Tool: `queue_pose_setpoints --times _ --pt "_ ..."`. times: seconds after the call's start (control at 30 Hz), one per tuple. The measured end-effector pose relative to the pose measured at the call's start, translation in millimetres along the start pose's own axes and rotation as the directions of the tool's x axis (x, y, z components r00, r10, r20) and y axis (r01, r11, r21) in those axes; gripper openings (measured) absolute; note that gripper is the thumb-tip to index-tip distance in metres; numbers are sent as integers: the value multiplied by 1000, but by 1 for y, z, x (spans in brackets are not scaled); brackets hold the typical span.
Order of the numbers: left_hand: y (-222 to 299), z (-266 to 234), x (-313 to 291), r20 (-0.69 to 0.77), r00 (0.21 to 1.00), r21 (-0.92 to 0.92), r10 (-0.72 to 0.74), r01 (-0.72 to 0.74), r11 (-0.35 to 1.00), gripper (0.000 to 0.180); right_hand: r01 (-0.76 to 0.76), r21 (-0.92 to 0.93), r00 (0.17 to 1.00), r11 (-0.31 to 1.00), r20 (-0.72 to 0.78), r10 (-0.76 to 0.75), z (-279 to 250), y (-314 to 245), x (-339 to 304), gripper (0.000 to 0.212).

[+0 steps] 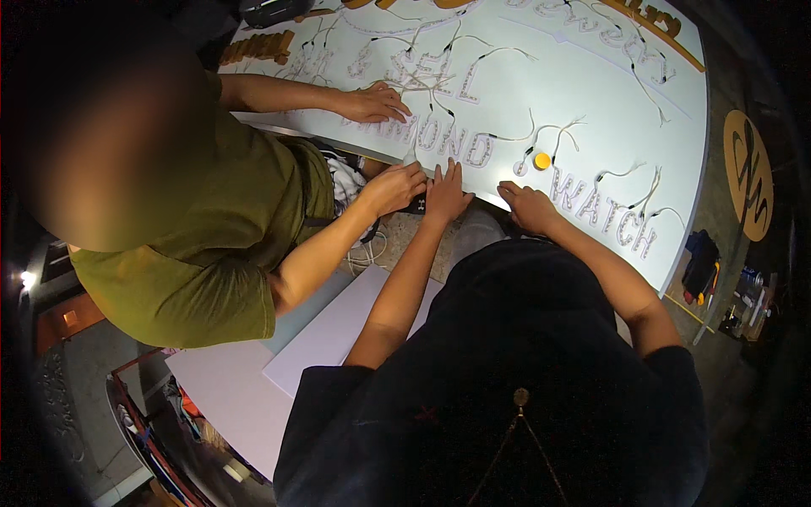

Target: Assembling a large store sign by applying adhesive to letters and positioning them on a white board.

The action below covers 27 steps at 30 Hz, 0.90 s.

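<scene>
My left hand [449, 194] rests at the near edge of a white tabletop panel [574, 101], its fingers stretched toward a row of clear channel letters [452, 142] lined with small light modules. My right hand [527, 207] lies by the same edge, fingers apart and pointing left, with nothing visible in them. Beyond it are a yellow round cap [541, 160] and a small clear disc [520, 168]. Another row of clear letters [604, 211] lies to the right, with thin white wires [649, 198] trailing from it.
A co-worker in a green shirt [194, 279] leans in at left. One of their hands [376, 103] is flat among the letters; the other [394, 188] is closed by a small pale nozzle. Pale sheets [228, 389] lie lower left. A round tan sign [748, 176] and tools [701, 269] are at right.
</scene>
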State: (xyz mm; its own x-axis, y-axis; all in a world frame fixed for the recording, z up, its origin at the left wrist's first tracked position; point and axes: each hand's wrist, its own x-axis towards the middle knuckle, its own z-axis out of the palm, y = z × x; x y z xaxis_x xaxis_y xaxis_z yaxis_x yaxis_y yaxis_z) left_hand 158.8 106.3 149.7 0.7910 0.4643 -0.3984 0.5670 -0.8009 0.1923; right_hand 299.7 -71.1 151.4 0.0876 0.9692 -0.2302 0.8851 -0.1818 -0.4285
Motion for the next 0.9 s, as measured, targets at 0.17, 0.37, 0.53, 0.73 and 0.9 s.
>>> queue_pose_setpoints --times 0.17,0.37,0.53,0.73,0.9 --pt "0 5 2 12 1000 41 -3 2 999 81 11 13 1000 1000 -28 -11 1 1 0 60" --pt "2 3 4 43 999 93 -5 1 996 83 -10 24 1000 1000 -4 10 -3 0 1 59" --pt "5 2 4 40 999 120 -4 -1 993 84 -14 35 1000 999 -2 15 -2 2 1 59" --pt "5 2 0 51 999 122 -8 1 993 85 -20 57 1000 998 7 20 -2 0 1 57" --pt "4 6 1 13 1000 116 -3 2 993 87 -23 40 1000 999 16 22 -4 -2 2 56"
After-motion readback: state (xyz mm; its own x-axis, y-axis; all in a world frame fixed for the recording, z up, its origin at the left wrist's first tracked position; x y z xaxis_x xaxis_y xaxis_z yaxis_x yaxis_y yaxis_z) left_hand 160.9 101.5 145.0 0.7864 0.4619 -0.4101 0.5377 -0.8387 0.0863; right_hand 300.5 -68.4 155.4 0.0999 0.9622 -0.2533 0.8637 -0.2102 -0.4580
